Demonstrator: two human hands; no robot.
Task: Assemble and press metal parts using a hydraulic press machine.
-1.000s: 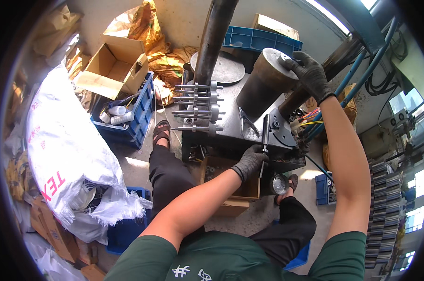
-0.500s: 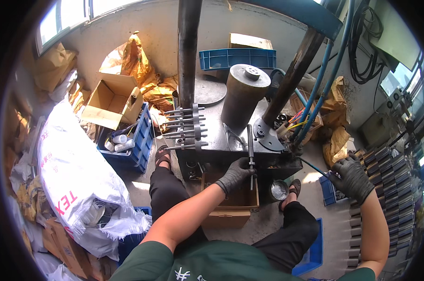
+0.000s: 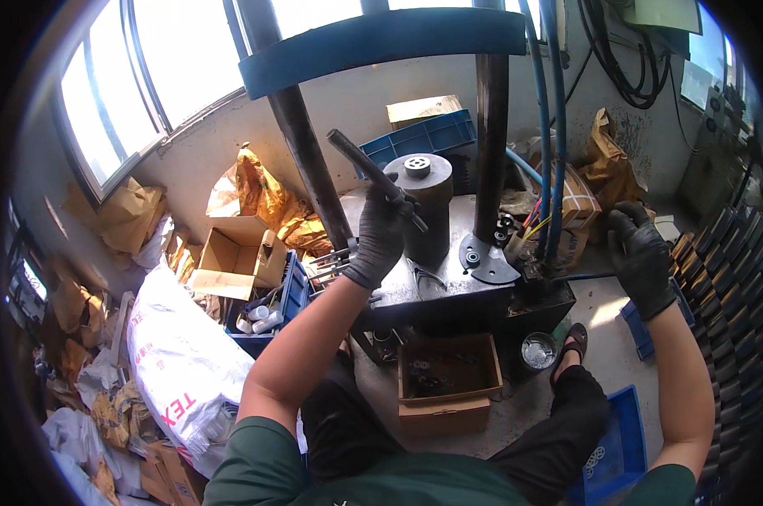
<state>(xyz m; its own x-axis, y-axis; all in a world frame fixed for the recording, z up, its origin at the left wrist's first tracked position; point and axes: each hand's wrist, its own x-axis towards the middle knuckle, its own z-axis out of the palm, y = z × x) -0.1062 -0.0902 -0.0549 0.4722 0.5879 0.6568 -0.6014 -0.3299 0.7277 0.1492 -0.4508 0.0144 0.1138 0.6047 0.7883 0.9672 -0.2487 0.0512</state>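
My left hand (image 3: pixel 380 240), in a dark grey glove, is closed around a dark metal shaft (image 3: pixel 358 156) with a collar near its lower end. It holds the shaft raised and slanted above the press bench (image 3: pixel 461 299), left of the thick metal cylinder (image 3: pixel 429 211). Several similar shafts (image 3: pixel 335 266) lie at the bench's left edge, partly hidden by my left wrist. Out to the right, my gloved right hand (image 3: pixel 643 266) has loosely bent fingers, apart from the thumb, with nothing visible in them. Rows of stacked dark metal tubes (image 3: pixel 723 295) are beside it.
Two dark press columns (image 3: pixel 491 126) and a blue crossbeam (image 3: pixel 381 46) frame the bench. A fan-shaped plate (image 3: pixel 488 261) and blue hoses (image 3: pixel 550 169) are at its right. Below stand a cardboard box (image 3: pixel 444 413) and a metal tin (image 3: pixel 537 350); a blue tray (image 3: pixel 622 447) lies right.
My left hand has lifted the shaft up and leftward from the bench front, tilting it from upright. My right hand has moved slightly up. The view has shifted, showing more windows.
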